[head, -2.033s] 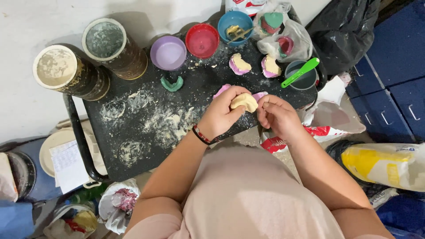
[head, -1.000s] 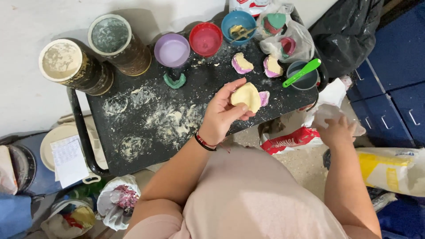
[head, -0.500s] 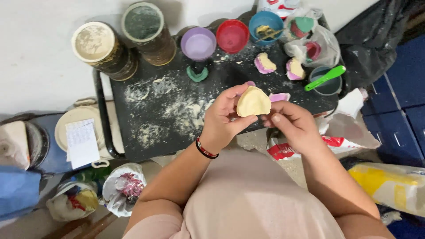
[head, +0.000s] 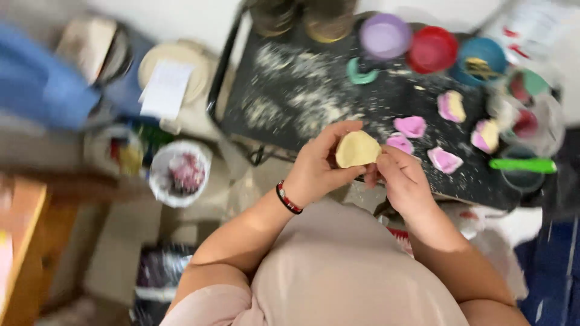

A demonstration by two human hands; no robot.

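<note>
My left hand [head: 317,166] holds a pale yellow round of dough [head: 356,149] in front of my body, above the near edge of a black floured tabletop [head: 314,102]. My right hand [head: 402,181] pinches the dough's right edge with its fingertips. A red and black band sits on my left wrist. Pink moulds [head: 411,127] lie on the table just beyond my hands, some with yellow dough in them [head: 452,107].
Purple [head: 385,36], red [head: 433,49] and blue [head: 480,60] bowls line the table's far side, with two tins [head: 302,18] at the far left. A green spoon [head: 522,164] rests on a cup at right. Bags, a plate and paper [head: 166,87] lie on the floor, left.
My right hand went down to the right, away from the dough, then came back to pinch it. The view has swung left and blurred.
</note>
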